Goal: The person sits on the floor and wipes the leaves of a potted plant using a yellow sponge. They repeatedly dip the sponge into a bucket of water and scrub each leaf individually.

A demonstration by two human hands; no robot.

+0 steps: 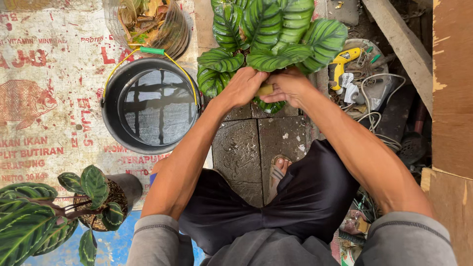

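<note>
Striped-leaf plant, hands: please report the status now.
Left hand and right hand together at striped-leaf plant base, gripping a small yellowish object. Black bucket of water alongside, apart.

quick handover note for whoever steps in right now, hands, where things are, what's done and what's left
Left hand and right hand: both closed together on a small yellowish object at the base of the big striped-leaf plant; what the object is cannot be told.
Black bucket of water sits left of the plant, untouched. A smaller potted plant lies tilted at lower left. Yellow drill lies to the right.
Done: nothing visibly finished.
Left: the work at the plant's base.
</note>
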